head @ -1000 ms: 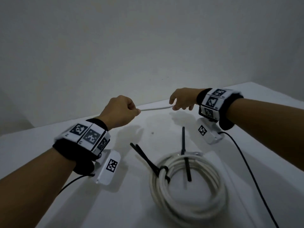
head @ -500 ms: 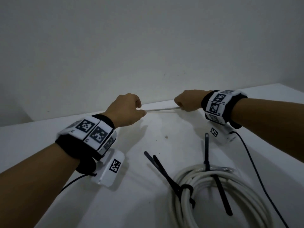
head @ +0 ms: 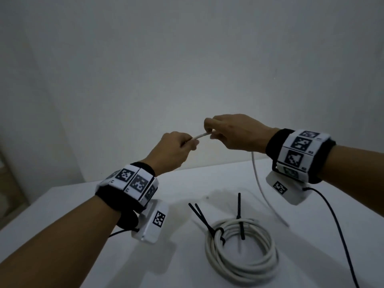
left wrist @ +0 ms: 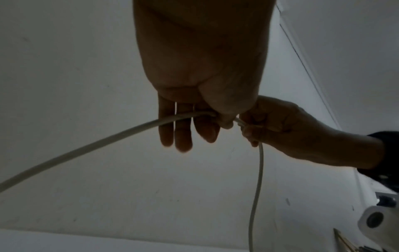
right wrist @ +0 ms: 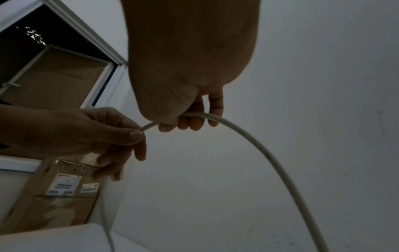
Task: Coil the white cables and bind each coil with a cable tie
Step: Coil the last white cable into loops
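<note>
Loose cable (head: 201,136) held up between both my hands, above the table (head: 83,235).

My left hand (head: 173,151) pinches the cable between thumb and curled fingers; my right hand (head: 234,133) grips it just beside, fingers wrapped round it. A short stretch spans the small gap between them. From my right hand the cable drops down to the table. A finished coil (head: 241,248), bound with a black tie (head: 209,225), lies below, well apart from both hands.

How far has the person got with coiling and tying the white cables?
Done: one coil lies on the table, bound by a black cable tie. In hand: the left hand and right hand hold a second cable, not yet coiled. Left: coiling and tying it; a loose tie waits.
</note>
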`<state>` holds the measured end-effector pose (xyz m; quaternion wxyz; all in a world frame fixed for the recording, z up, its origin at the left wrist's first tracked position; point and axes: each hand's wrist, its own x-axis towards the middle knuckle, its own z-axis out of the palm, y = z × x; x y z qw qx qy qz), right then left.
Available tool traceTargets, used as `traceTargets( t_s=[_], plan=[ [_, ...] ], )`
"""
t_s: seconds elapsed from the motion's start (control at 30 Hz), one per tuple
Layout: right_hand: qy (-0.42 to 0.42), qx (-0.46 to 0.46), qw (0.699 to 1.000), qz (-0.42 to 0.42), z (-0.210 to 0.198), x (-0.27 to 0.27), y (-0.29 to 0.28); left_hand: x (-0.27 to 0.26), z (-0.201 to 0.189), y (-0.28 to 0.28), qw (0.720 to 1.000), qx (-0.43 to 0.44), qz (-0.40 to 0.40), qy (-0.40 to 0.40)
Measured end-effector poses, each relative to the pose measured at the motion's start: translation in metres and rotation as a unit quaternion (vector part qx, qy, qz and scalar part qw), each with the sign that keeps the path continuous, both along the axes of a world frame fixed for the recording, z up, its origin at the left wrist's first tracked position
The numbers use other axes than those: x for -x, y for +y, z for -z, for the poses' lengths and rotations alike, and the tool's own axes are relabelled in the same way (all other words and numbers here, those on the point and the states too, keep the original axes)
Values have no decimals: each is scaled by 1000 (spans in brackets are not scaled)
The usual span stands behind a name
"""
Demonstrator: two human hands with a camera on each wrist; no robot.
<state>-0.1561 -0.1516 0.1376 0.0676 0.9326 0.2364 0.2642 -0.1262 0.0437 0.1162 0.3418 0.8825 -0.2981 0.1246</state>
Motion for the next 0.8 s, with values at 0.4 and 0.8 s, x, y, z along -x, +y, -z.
traceTargets(
  t_s=[0.4, 0.8],
  plan=[
    [197, -416, 885, 62, 5, 118, -35, 69, -48, 73, 935, 335, -118, 19],
    [373, -637, 650, -180, 34, 167, 43, 106, -7, 73, 823, 505, 16, 259]
  ],
)
